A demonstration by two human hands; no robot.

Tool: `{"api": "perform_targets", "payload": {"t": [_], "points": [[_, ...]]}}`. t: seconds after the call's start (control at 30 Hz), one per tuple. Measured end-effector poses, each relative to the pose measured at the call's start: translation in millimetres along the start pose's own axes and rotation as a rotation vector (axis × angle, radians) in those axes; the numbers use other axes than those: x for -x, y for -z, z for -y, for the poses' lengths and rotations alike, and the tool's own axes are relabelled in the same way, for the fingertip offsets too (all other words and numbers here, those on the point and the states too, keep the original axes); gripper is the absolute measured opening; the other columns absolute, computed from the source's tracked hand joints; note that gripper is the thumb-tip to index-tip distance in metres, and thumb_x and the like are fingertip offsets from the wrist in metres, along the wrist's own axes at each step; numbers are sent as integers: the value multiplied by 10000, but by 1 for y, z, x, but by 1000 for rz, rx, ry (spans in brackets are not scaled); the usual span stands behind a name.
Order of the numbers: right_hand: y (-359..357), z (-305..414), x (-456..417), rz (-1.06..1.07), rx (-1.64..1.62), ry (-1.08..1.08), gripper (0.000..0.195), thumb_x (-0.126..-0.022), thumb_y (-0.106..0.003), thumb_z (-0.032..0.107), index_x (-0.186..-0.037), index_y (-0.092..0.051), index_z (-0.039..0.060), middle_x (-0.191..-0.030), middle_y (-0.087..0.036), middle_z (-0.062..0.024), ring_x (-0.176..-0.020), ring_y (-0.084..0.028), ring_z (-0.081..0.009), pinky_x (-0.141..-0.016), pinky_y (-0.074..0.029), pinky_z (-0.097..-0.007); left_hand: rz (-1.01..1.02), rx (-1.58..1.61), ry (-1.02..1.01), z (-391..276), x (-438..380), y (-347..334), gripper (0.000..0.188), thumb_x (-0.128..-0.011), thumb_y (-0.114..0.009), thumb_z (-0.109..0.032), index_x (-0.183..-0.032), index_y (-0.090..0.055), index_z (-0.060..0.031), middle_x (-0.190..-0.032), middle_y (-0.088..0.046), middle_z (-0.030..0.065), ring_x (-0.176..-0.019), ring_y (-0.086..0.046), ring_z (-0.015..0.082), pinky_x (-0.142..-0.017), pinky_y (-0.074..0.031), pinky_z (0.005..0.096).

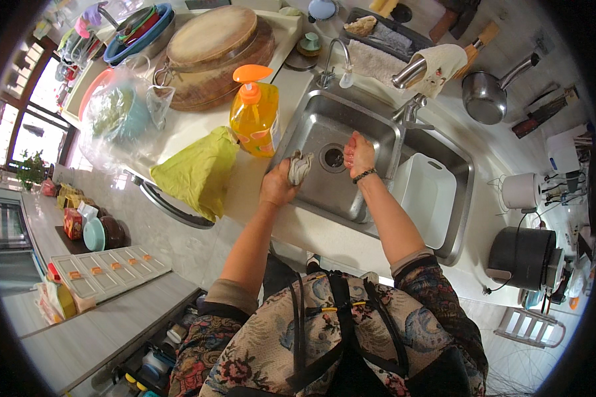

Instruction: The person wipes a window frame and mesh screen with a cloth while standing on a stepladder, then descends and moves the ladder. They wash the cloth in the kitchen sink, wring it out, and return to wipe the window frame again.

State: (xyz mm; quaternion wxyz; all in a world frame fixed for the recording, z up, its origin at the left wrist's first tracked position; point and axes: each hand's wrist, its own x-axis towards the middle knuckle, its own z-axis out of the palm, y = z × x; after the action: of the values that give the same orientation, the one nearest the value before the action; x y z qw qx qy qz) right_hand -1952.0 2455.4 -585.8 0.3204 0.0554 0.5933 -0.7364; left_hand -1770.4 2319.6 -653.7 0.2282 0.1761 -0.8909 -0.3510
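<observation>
My left hand [279,182] grips a crumpled greyish cloth [299,167] over the near left rim of the stainless steel sink basin [318,116]. Curled into a fist, my right hand [360,153] is above the basin, just right of the round drain [334,158]. Its fingers look wet, and nothing shows in them. A pump bottle of orange liquid [256,119] stands on the counter left of the sink. Beside it a yellow-green cloth [198,171] drapes over the counter edge.
A white plastic tub [424,198] sits in the second basin. Taps [409,110] and a slim spout [338,44] rise behind. Round wooden chopping boards [211,37] and a plastic-bagged bowl [121,114] occupy the left counter. A saucepan [484,97] hangs on the wall; a black appliance [521,258] stands right.
</observation>
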Motion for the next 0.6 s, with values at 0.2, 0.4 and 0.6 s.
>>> {"api": "perform_targets", "payload": {"t": [0.2, 0.4, 0.6], "points": [[17, -2, -10, 91, 7, -41, 263, -932, -497, 280, -729, -507, 112, -610, -495, -15, -461, -440, -106, -390, -331, -243, 25, -24, 31, -1, -2, -1, 542, -695, -744, -233, -1134, -460, -91, -953, -639, 185, -867, -618, 386, -731, -505, 437], [8, 30, 11, 535, 87, 15, 264, -940, -474, 140, -1108, -576, -36, -1107, -606, -137, -1004, -607, -237, -840, -523, -380, 37, -34, 66, 7, 1, -2, 583, -693, -747, -251, -1166, -444, -93, -968, -637, 188, -872, -619, 389, -740, -508, 436], [46, 20, -14, 400, 1060, 236, 252, -924, -518, 119, -1147, -584, 22, -1098, -626, -97, -1005, -605, -172, -863, -499, -325, 19, 49, -4, 1, -5, -7, 561, -682, -756, -236, -1144, -476, -84, -968, -637, 193, -901, -612, 388, -758, -500, 428]]}}
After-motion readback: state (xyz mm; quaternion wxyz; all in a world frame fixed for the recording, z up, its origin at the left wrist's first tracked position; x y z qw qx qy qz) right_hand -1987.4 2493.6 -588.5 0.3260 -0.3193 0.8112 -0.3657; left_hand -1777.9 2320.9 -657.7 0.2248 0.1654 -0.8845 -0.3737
